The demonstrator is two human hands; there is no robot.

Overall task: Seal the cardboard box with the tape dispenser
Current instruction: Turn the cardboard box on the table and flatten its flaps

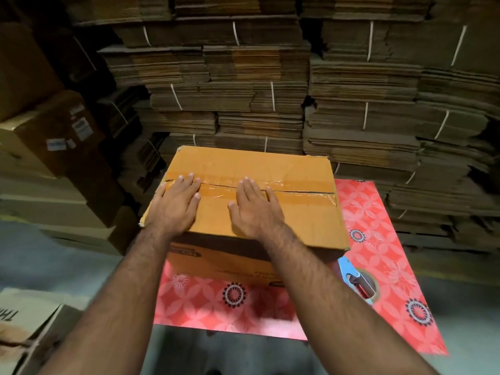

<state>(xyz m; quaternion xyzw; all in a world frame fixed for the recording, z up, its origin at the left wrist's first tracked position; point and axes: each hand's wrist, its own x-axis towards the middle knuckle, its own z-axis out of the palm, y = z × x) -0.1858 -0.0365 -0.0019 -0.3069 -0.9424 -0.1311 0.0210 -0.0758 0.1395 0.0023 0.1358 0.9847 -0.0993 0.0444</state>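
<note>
1. Left hand lies flat on top of the cardboard box, fingers straight and spread, gripping nothing, its fingertips on the clear tape over the centre seam.
2. Right hand is flat too, fingers apart, pressing the same tape strip just right of the left hand.
3. The seam under the tape shows a dark gap running toward the box's right edge.
4. The box sits on a red patterned mat.
5. The tape dispenser, blue-handled, lies on the mat just beside the box's near right corner, below and right of the right hand, touched by neither hand.
6. Bundled flat cardboard stacks rise behind the box.
</note>
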